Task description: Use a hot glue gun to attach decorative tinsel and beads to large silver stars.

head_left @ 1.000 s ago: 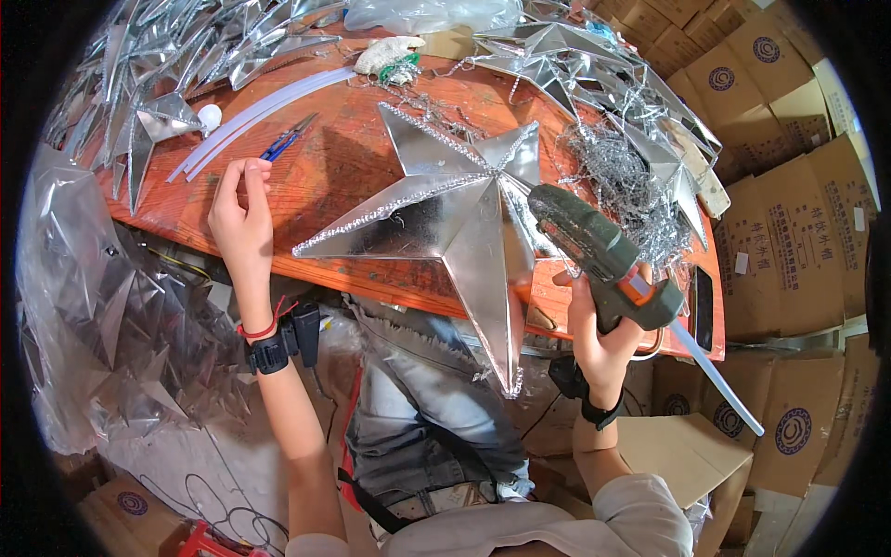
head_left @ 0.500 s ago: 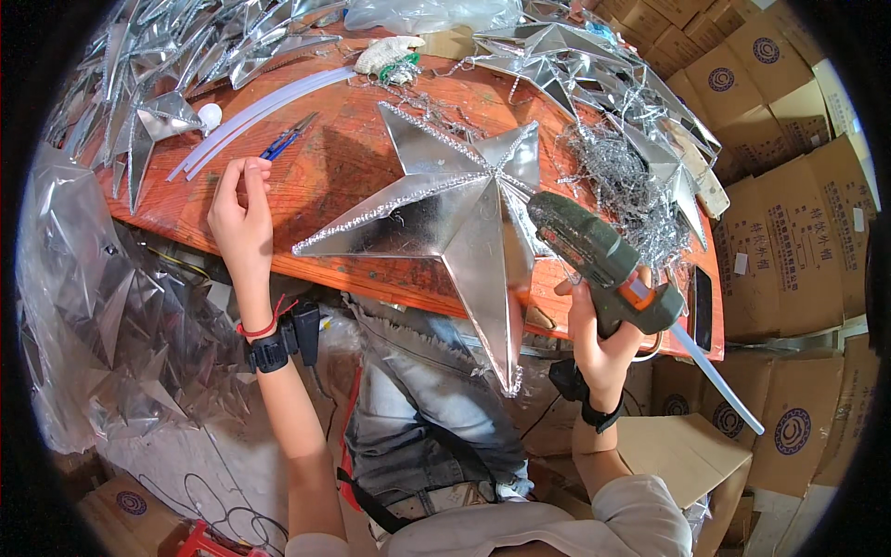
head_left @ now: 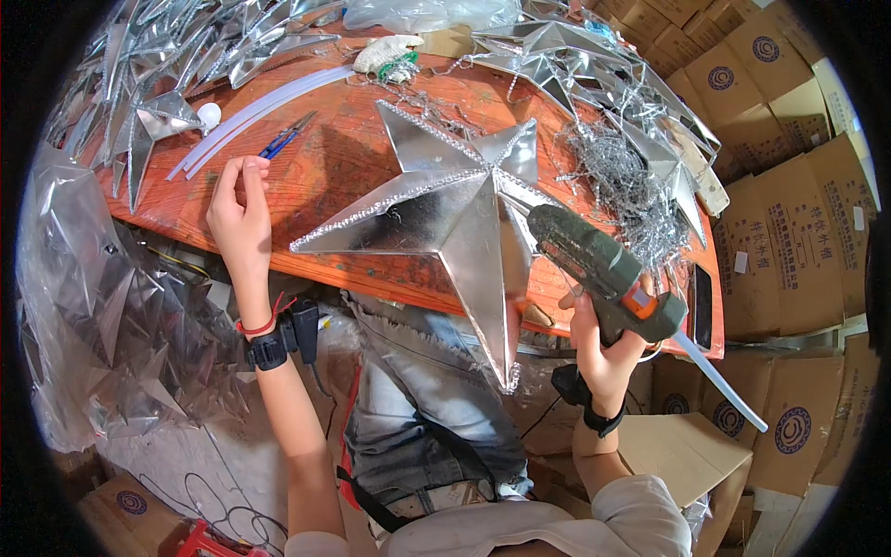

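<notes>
Orange-red wooden table [head_left: 325, 190]: its scuffed top filled the middle of the frame, and brown cardboard cartons [head_left: 780, 251] were stacked along the right side.
Silver five-pointed star of shiny folded sheet [head_left: 464, 213]: it lay at the centre of the frame, its lowest point overhanging the table's front edge; glittering trim ran along the ridges of its upper and left arms.
Star's weight and feel: you probably had something light there, stiff along the creases but easy to dent on the flat faces, and its mirror-like skin looked slippery.
Star's best hold: you would likely have done best taking it by the outer edges of an arm, clear of the trim and the thin tips.
Dark green glue gun with an orange band [head_left: 589, 255]: right of centre, your right hand [head_left: 608, 357] had its handle firmly wrapped; the nozzle end was over the star's right arm, with contact unclear.
Gun's handling: it looked rigid and weightier than the star, presumably hot at the nozzle, so the handle suited you; the whitish translucent glue stick [head_left: 719, 382] at its rear seemed bendable.
Left hand [head_left: 243, 213]: left of centre, your thumb and forefinger met beside blue-handled metal snips [head_left: 278, 144]; whether you were gripping them could not be told.
Tangled silver tinsel [head_left: 617, 172]: right of the star, it looked soft and apt to snag.
</notes>
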The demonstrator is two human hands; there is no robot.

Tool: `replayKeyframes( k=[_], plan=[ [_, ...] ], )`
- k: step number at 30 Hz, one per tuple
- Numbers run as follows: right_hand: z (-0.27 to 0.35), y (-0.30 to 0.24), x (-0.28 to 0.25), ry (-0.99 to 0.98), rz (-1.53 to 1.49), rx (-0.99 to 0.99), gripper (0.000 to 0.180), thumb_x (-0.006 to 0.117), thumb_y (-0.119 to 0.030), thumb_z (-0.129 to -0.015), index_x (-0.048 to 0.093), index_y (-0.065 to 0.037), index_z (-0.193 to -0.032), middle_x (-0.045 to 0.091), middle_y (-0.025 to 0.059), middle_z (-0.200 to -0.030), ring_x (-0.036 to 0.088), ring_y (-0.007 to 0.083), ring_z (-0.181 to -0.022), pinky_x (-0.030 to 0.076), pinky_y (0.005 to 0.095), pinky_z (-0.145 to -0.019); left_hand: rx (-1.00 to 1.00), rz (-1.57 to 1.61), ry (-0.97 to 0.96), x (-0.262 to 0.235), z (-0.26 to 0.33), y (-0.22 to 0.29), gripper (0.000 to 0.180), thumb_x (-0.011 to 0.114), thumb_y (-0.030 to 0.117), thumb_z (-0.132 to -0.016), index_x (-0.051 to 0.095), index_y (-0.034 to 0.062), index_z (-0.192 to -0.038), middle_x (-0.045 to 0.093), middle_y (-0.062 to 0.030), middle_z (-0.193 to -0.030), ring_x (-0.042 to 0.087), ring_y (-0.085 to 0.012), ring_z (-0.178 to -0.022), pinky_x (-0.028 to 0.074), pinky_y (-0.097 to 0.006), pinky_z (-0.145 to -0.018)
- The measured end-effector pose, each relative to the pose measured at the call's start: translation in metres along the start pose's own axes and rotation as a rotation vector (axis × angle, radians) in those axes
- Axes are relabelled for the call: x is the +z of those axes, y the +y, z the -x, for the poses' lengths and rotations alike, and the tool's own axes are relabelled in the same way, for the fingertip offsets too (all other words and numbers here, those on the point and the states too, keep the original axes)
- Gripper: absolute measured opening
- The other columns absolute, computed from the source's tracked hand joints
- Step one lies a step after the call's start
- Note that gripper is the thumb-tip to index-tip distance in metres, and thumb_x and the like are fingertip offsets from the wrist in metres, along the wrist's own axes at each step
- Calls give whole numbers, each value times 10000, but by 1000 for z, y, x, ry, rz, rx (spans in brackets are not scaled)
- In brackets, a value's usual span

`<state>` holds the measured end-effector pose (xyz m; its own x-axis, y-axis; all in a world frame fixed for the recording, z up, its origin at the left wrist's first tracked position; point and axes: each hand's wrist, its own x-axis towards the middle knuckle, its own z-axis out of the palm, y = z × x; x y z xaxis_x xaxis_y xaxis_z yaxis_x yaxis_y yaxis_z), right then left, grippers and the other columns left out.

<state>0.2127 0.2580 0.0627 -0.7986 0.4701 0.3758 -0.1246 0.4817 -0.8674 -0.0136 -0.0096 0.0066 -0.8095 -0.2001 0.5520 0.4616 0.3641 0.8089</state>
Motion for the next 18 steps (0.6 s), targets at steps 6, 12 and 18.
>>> replayKeyframes(
  k=[6, 12, 18],
  plan=[
    [4, -2, -5, 1, -3, 19, 284, 623, 26, -762, 471, 16, -1001, 582, 70, -877, 566, 111, -782, 452, 237, -697, 17, -8, 6, -1, 0, 2, 202, 472, 143, -921, 585, -20, -887, 633, -67, -821, 583, -119, -694, 461, -252, -654],
    [11, -6, -12, -18, -41, 133, 283, 635, 17, -751, 485, 18, -990, 574, 59, -869, 546, 100, -757, 440, 231, -659, -10, -1, -16, -1, 0, -4, 206, 454, 136, -933, 583, -22, -904, 617, -47, -858, 549, -92, -726, 440, -221, -678],
    [17, -4, -16, -16, -28, 52, 295, 644, 15, -738, 489, 21, -989, 556, 58, -845, 530, 96, -725, 429, 220, -635, 7, 11, -3, -1, -1, -7, 201, 470, 142, -924, 588, -18, -894, 631, -63, -828, 579, -114, -704, 459, -246, -659]
  ],
)
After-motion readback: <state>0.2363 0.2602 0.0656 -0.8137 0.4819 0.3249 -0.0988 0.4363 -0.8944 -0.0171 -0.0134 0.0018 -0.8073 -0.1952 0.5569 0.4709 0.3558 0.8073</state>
